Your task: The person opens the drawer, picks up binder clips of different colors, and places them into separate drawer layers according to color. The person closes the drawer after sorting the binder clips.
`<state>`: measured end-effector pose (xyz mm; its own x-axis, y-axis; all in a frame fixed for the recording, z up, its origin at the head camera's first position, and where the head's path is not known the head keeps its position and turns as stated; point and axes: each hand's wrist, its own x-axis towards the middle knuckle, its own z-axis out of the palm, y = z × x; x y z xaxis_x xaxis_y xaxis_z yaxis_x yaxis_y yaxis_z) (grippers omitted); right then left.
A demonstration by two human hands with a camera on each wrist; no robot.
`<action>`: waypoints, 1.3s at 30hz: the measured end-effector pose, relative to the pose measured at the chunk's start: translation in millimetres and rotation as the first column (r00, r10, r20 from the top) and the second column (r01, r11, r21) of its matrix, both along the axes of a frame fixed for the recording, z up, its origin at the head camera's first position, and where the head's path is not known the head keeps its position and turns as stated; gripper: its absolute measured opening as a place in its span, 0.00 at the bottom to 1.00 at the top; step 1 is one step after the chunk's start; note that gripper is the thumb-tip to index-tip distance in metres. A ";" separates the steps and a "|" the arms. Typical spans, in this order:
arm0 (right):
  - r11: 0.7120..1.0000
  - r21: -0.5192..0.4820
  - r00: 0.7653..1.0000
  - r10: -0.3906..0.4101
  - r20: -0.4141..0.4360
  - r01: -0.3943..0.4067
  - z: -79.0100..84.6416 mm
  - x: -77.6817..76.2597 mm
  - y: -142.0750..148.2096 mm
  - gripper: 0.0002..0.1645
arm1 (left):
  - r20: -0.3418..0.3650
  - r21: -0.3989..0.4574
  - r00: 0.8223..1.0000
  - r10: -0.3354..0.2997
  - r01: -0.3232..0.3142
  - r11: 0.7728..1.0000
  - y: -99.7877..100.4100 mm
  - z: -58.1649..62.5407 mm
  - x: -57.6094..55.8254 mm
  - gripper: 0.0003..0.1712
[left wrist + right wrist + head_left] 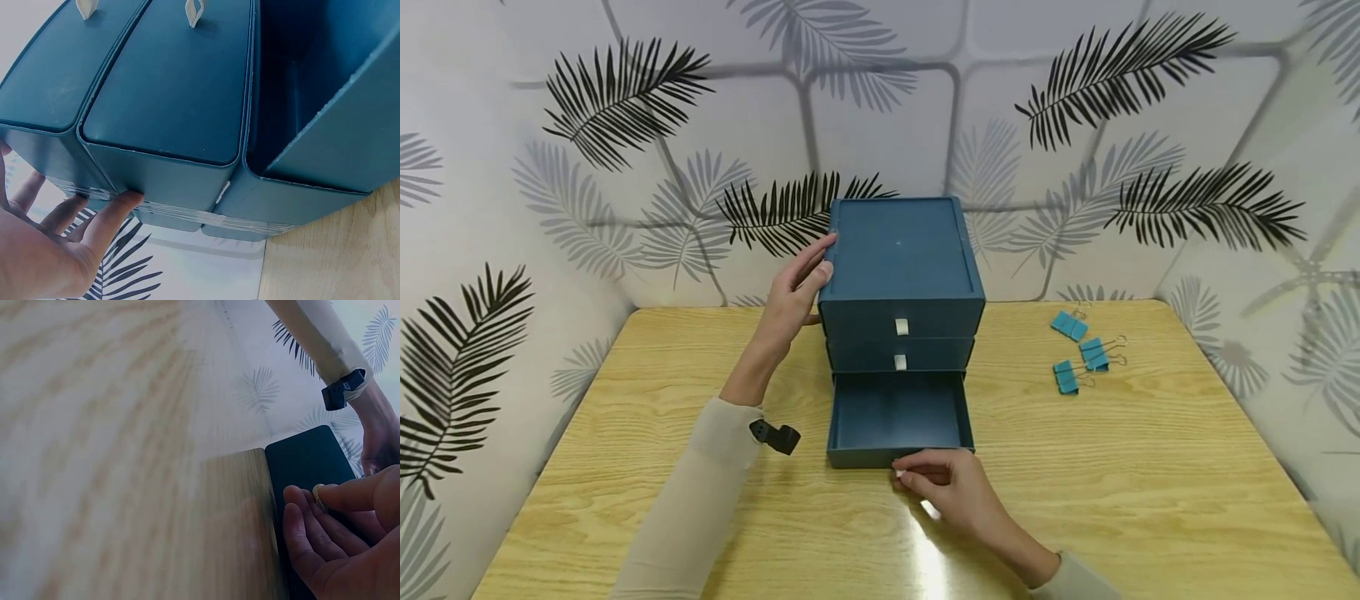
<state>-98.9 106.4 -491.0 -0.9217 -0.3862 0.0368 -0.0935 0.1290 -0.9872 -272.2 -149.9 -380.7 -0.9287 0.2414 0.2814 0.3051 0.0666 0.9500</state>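
A dark blue three-drawer unit [898,250] stands at the back middle of the table. Its bottom drawer [895,417] is pulled out and has nothing inside, while the two upper drawers are closed, each with a white tab [902,327]. Against the unit's left side rests my left hand [790,300], fingers extended and touching the wall; the left wrist view shows the fingertips [130,199] on that side. My right hand [955,492] is at the front of the bottom drawer, pinching its small white pull tab [319,496] between thumb and fingers.
Three teal binder clips [1094,356] lie on the wooden table [1150,467] to the right of the unit. Behind the table hangs a pale leaf-patterned backdrop [880,125]. A black wrist camera [775,436] sits on the left sleeve.
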 end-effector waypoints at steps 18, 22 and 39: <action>1.000 0.006 1.000 0.004 0.018 -0.004 1.9 -3.9 -1.2 0.12 | 0.002 -0.009 1.000 -0.002 0.002 1.000 -2.5 -1.6 0.9 0.29; 1.000 0.016 1.000 0.014 0.025 -0.015 2.4 -3.5 -0.5 0.12 | 0.011 -0.012 1.000 0.000 0.000 1.000 -2.4 -1.6 1.0 0.29; 0.994 0.031 0.995 0.102 -0.016 -0.101 34.7 5.7 38.3 0.18 | -0.003 -0.009 1.000 -0.002 0.002 1.000 -1.2 -1.7 -0.3 0.29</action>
